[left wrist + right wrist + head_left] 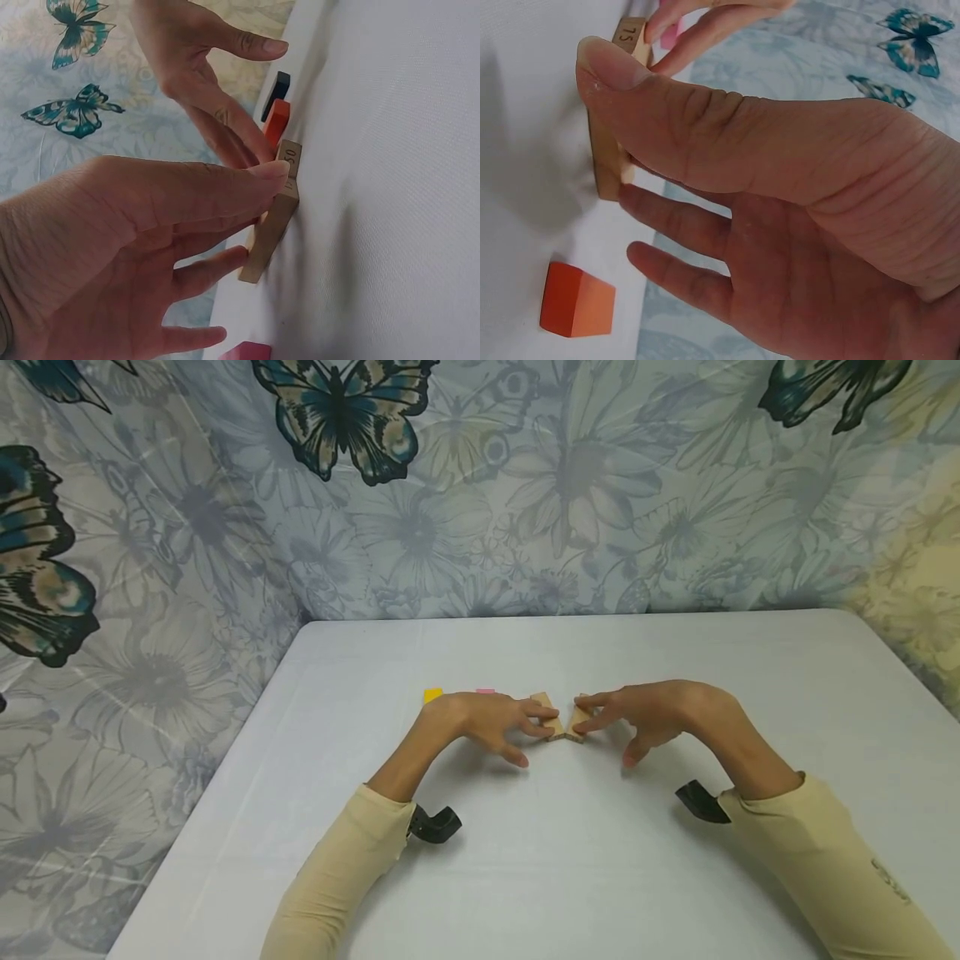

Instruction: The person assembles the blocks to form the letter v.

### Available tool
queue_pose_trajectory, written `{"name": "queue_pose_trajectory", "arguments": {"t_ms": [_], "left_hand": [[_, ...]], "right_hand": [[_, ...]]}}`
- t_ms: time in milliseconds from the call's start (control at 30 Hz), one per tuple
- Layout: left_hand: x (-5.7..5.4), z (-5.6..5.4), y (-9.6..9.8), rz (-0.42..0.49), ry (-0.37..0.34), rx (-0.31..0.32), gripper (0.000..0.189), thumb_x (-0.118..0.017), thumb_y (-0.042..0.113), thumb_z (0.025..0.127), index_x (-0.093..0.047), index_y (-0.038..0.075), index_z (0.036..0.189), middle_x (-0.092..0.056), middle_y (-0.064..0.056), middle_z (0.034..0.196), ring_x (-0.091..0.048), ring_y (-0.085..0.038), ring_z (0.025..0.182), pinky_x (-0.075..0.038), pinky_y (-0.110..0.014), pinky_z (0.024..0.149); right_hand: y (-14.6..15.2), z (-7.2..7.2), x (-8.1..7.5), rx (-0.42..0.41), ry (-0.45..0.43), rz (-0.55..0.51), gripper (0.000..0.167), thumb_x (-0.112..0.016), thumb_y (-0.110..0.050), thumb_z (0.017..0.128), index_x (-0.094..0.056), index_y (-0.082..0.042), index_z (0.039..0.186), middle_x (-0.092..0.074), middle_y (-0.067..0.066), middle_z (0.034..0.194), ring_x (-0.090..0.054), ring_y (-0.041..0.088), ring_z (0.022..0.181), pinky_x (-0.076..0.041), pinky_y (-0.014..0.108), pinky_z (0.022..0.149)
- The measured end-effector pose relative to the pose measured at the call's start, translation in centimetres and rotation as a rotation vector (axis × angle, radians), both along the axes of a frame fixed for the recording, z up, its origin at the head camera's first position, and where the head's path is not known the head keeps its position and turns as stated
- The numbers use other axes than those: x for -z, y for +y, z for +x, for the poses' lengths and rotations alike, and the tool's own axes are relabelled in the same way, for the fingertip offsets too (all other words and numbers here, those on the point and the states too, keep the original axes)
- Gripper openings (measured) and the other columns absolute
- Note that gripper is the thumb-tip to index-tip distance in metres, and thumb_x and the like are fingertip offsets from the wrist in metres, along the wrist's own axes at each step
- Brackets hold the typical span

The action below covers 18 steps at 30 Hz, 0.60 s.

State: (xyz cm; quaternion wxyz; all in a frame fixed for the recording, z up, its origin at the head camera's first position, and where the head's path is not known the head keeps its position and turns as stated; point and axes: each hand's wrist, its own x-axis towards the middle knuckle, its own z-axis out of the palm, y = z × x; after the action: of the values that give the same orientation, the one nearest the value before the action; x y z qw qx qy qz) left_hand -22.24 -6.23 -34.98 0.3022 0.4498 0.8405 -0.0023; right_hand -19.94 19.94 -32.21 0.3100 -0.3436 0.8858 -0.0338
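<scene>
The left hand (495, 727) and right hand (656, 717), fingers (679, 280) spread and gripping nothing, are each touching a wooden block (271, 232). Between the fingers, the blocks are forming a V.

A white table (570, 877) bears wooden blocks (267, 241), a yellow block (432, 695), pink block (249, 351), orange block (576, 301) and black block (276, 96).

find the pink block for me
In the head view, the pink block peeks out near mid-picture, just beyond the left hand, between the yellow block on its left and the wooden blocks on its right.
</scene>
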Motion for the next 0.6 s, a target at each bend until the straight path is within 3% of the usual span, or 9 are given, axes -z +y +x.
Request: {"name": "queue_pose_trajectory", "arguments": {"t_ms": [133, 600], "left_hand": [[0.07, -0.01, 0.01, -0.003, -0.004, -0.003, 0.069, -0.065, 0.042, 0.103, -0.035, 0.027, 0.163, -0.014, 0.008, 0.178, -0.016, -0.022, 0.166, -0.029, -0.043, 0.131], [-0.05, 0.09, 0.08, -0.017, -0.007, -0.016, 0.069, -0.065, 0.044, 0.103, -0.034, 0.029, 0.163, -0.013, 0.009, 0.178, -0.02, -0.022, 0.165, -0.029, -0.044, 0.131]], "right_hand": [[0.02, -0.03, 0.02, 0.001, -0.004, -0.014, 0.078, -0.087, -0.033, 0.084, -0.054, -0.027, 0.154, -0.027, 0.015, 0.174, -0.035, 0.048, 0.155, -0.042, 0.067, 0.114], [0.04, -0.2, -0.04, -0.011, -0.005, -0.017, 0.076, -0.086, -0.034, 0.086, -0.054, -0.027, 0.154, -0.028, 0.015, 0.173, -0.036, 0.047, 0.154, -0.042, 0.068, 0.114]]}}
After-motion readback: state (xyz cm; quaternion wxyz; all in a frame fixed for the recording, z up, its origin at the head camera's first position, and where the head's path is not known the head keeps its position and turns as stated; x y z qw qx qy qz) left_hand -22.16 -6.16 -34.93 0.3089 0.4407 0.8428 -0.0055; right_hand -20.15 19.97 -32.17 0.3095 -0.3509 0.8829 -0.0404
